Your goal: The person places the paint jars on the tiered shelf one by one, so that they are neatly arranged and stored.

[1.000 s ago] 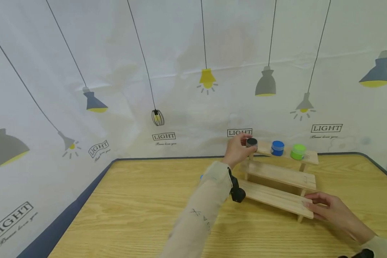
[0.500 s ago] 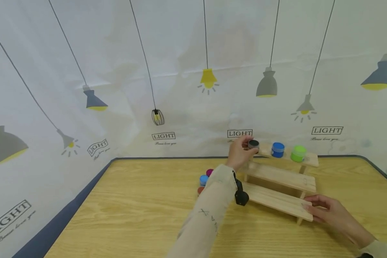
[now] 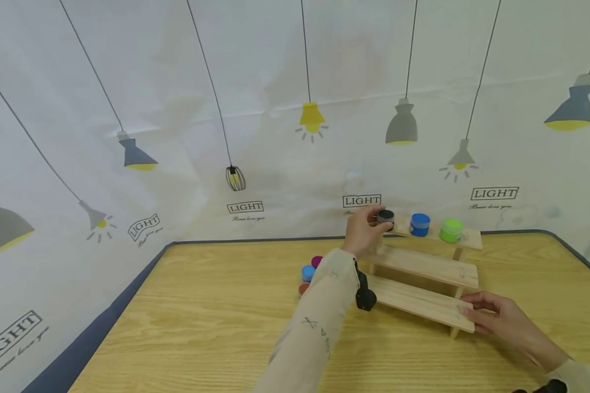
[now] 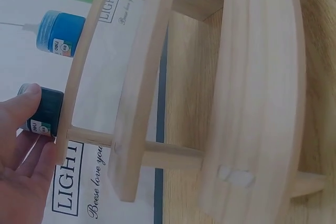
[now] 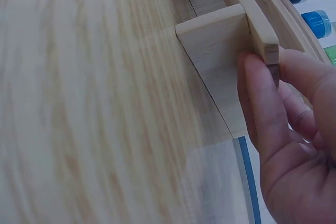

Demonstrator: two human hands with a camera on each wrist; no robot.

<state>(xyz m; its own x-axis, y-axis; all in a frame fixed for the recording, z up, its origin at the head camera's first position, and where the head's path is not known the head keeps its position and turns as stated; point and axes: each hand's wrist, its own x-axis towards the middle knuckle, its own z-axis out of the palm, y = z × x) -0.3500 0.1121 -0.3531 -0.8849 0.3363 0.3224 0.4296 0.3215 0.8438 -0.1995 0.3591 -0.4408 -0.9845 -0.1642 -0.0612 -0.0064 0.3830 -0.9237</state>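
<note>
Black jar (image 3: 385, 219) on top shelf (image 3: 464, 237), pinched by left-hand fingers (image 3: 373, 218); right fingers (image 3: 472, 312) gripping bottom shelf (image 3: 418, 304).

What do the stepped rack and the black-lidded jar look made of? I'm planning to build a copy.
The stepped rack looks like pale unfinished wood: grain lines and matte sawn edges show in the wrist views. The black-lidded jar, pinched by the left hand, seems to be smooth plastic with a printed label, though glass can't be excluded.
</note>
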